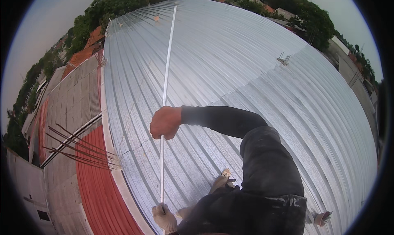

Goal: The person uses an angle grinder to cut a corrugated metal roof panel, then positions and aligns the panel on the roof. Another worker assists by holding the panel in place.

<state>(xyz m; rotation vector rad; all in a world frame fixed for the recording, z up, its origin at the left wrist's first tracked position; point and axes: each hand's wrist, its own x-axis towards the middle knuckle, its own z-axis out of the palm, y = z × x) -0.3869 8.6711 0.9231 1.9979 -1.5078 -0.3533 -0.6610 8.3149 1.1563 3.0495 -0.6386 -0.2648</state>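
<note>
A long, thin, pale metal bar runs from close by me far out over the ribbed metal roofing. My right hand is closed around the bar partway along, with the dark-sleeved arm reaching across from the right. Lower down, at the near part of the bar, my left hand in a pale knit glove grips it too. A small dark patch shows on the bar at the left hand, too small to make out. One light shoe of mine stands on the roofing, below my right arm.
Along the left runs a pale wall edge, with rusty rebar rods sticking out. Beyond it lie lower red and grey roofs. A rebar stub pokes through at the right, another object at lower right.
</note>
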